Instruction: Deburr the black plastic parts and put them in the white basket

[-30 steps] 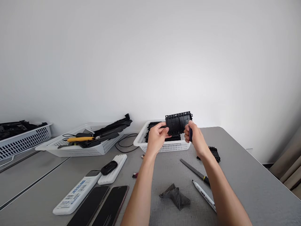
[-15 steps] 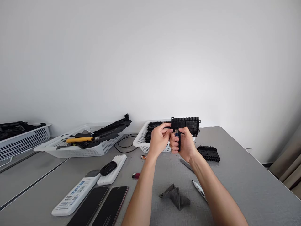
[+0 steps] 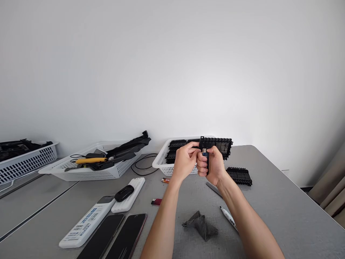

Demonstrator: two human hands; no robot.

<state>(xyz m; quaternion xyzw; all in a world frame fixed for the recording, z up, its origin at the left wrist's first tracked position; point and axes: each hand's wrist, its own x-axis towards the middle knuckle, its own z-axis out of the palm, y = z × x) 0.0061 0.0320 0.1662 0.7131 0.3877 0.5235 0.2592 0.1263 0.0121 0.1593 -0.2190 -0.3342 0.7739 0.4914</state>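
A black ribbed plastic panel [image 3: 221, 145] is held up above the table, in front of a white basket [image 3: 161, 158]. My left hand [image 3: 186, 158] pinches its left edge between thumb and fingers. Just below the panel, my right hand [image 3: 211, 162] is wrapped round a small dark blue lighter [image 3: 205, 154], its metal top close to the panel's lower left part. The thumb lies at the lighter's top; no flame can be made out. Another black ribbed panel [image 3: 239, 176] lies on the table to the right of my right hand.
Left are a basket of dark parts with a yellow-handled tool [image 3: 91, 160] and another basket [image 3: 27, 162]. Two phones [image 3: 126, 235], white power banks [image 3: 87, 223], a red lighter [image 3: 156, 201], a grey cloth [image 3: 201, 226] and a marker [image 3: 228, 217] lie on the table [image 3: 269, 216].
Both hands have shifted slightly right with the panel and the lighter. The panel has turned a little and sits slightly lower.
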